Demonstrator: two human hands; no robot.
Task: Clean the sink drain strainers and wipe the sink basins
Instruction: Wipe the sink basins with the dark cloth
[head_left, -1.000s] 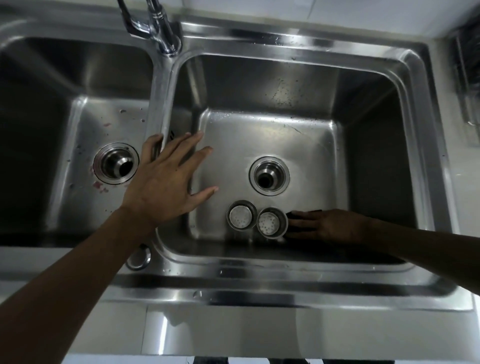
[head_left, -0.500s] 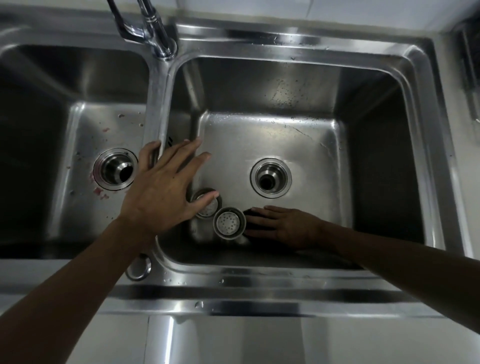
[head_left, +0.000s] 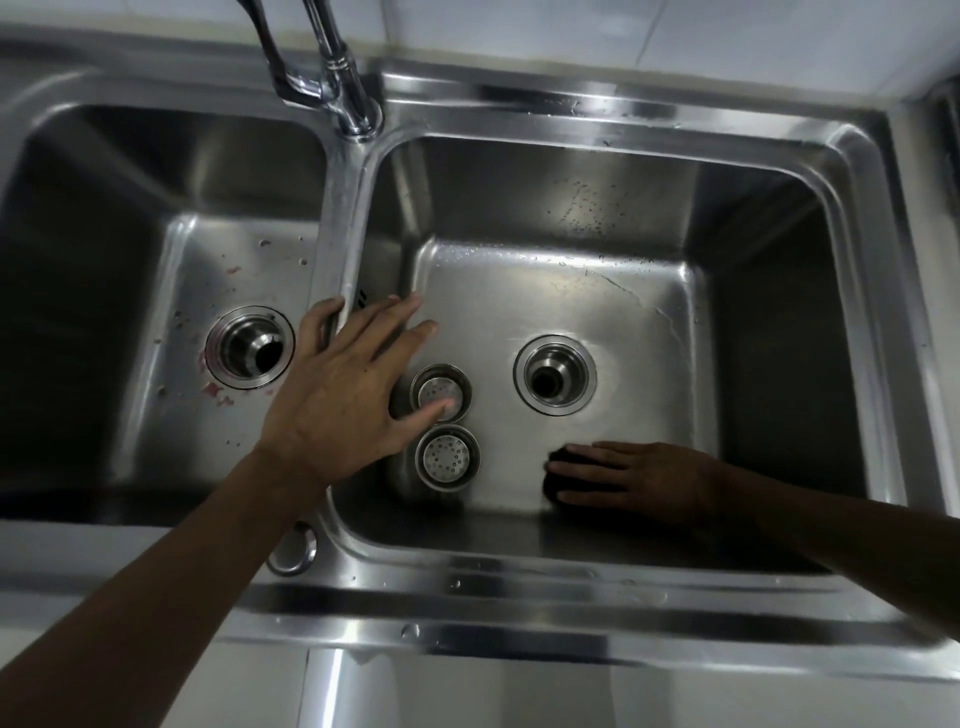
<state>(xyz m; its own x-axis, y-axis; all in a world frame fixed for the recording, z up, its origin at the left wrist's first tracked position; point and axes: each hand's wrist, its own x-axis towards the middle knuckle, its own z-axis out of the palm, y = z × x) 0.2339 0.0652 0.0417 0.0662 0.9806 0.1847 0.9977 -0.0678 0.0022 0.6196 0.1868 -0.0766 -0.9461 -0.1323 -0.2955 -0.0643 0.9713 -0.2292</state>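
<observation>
Steel double sink (head_left: 571, 587), two strainers (head_left: 447, 457) loose in right basin (head_left: 571, 291), your left hand (head_left: 343, 395) spread open by divider (head_left: 340, 218), your right hand (head_left: 644, 475) flat, fingers straight, pressing dark pad (head_left: 551, 462).

Dim overall; light from above glares off the back rim (head_left: 571, 98) and divider (head_left: 340, 218); the left basin (head_left: 67, 338) sinks into deep shadow; the right hand (head_left: 644, 475) is dark against the shaded near wall; straight edges bow with wide-angle distortion; detail is slightly soft.

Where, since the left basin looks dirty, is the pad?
Head view: the pad lies under the right hand on the right basin floor, front-right of its drain.
</observation>
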